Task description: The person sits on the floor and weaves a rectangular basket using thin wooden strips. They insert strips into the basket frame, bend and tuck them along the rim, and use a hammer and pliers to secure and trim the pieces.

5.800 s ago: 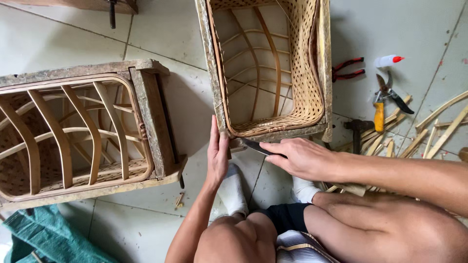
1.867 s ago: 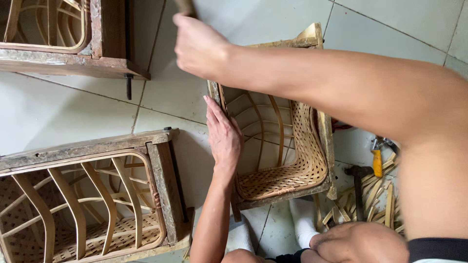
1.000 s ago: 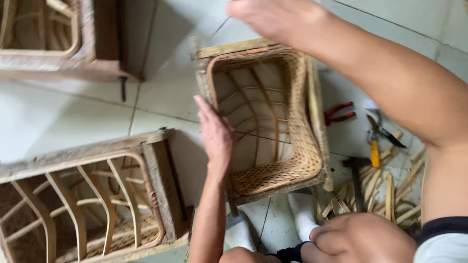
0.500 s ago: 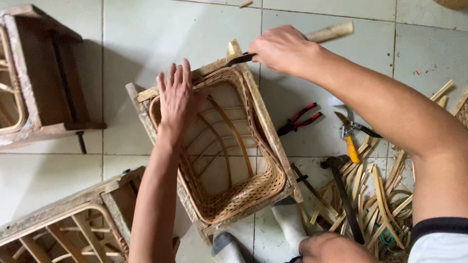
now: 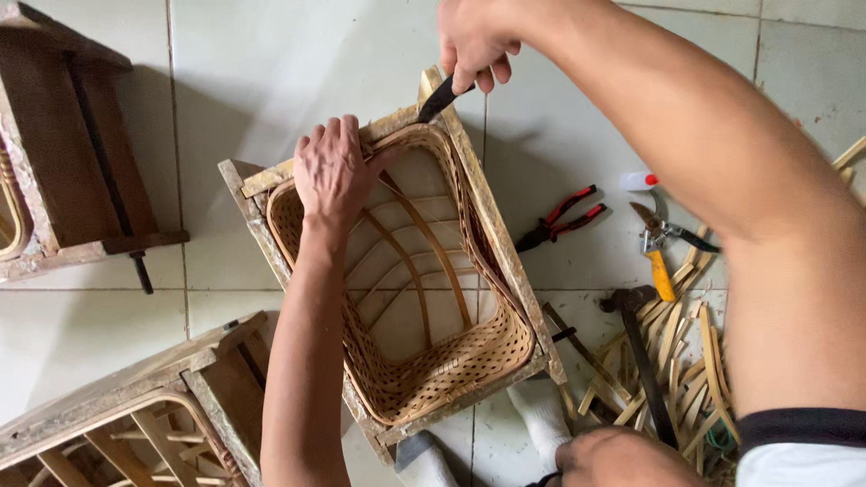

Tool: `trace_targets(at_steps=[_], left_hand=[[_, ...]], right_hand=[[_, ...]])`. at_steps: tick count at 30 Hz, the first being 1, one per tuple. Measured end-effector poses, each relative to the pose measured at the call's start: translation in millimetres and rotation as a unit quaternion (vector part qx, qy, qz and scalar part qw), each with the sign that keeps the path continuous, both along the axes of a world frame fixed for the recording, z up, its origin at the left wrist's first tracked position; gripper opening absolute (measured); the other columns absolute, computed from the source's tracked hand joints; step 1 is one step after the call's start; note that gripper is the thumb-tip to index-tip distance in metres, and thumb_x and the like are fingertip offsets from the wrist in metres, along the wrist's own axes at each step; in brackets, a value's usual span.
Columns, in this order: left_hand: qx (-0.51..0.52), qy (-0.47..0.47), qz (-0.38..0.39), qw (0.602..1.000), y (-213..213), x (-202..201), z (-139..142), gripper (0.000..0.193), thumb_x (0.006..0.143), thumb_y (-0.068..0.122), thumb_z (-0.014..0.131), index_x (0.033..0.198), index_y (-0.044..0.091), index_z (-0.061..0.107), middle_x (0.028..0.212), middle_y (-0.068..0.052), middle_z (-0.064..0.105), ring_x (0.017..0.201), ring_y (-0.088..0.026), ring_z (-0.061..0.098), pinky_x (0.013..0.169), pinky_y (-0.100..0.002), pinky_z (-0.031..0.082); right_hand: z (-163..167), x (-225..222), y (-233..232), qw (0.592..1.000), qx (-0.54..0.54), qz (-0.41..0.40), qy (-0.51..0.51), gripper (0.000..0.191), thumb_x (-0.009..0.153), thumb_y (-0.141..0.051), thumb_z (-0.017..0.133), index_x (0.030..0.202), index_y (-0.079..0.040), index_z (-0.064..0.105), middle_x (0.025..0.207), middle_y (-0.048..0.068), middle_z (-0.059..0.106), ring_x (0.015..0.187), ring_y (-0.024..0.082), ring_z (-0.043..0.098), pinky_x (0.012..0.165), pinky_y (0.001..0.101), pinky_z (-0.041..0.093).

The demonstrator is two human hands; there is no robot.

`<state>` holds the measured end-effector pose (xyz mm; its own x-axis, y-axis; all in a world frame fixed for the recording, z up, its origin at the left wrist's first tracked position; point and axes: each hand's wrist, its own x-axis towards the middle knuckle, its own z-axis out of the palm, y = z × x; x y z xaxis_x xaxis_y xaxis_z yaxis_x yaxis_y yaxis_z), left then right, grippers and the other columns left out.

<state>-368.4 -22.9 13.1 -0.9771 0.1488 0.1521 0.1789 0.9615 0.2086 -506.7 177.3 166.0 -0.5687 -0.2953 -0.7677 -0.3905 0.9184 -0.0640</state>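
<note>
Woven rattan basket [image 5: 424, 361] set in a rough, weathered wooden frame [image 5: 505, 261], lying on a pale tiled floor with its open mouth facing up and its long axis skewed to the tile lines. Interior: tightly woven honey-coloured walls and 4 or so curved ribs crossing a bare base (floor visible between them). Dark-handled blade [image 5: 439, 96], tilted, its tip at the frame's far corner; the upper part of the handle is hidden.
</note>
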Motion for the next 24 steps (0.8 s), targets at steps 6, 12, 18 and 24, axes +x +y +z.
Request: trace_targets(at_steps=[6,12,18,24], left_hand=[[-0.036,-0.138,0.024,0.990,0,-7,11,0.069,0.087,0.076,0.064,0.104,0.009,0.061,0.091,-0.006,0.065,0.082,-0.022,0.061,0.082,-0.040,0.048],[0.025,0.186,-0.026,0.982,27,44,13,0.087,0.094,0.063,0.062,0.153,0.008,0.032,0.153,-0.015,0.046,0.141,-0.025,0.046,0.114,-0.053,0.033],[0.623,-0.123,0.211,0.743,163,166,4,0.105,0.093,0.051,0.067,0.165,0.003,0.008,0.171,-0.024,0.018,0.158,-0.038,0.022,0.125,-0.054,0.021],[0.658,-0.028,0.250,0.710,220,168,-10,0.120,0.083,0.048,0.080,0.164,-0.001,0.007,0.168,-0.031,0.025,0.156,-0.040,0.029,0.128,-0.049,0.024]], right_hand=[[6,22,15,0.998,-0.038,0.031,0.044,0.020,0.097,-0.021,0.065,0.109,-0.008,0.075,0.079,0.009,0.078,0.067,0.019,0.074,0.057,0.0384,0.055],[12,172,104,0.974,-0.175,-0.031,0.142,0.024,0.111,-0.021,0.046,0.094,-0.007,0.054,0.057,0.016,0.059,0.044,0.032,0.056,0.041,0.0399,0.043],[-5,224,119,0.897,-0.347,-0.273,-0.002,0.019,0.102,-0.020,0.051,0.105,-0.005,0.061,0.066,0.007,0.070,0.045,0.017,0.065,0.040,0.0321,0.054],[-14,198,89,0.932,-0.298,-0.208,0.006,0.029,0.101,-0.014,0.050,0.085,0.008,0.059,0.066,0.015,0.072,0.047,0.021,0.070,0.046,0.0368,0.058]])
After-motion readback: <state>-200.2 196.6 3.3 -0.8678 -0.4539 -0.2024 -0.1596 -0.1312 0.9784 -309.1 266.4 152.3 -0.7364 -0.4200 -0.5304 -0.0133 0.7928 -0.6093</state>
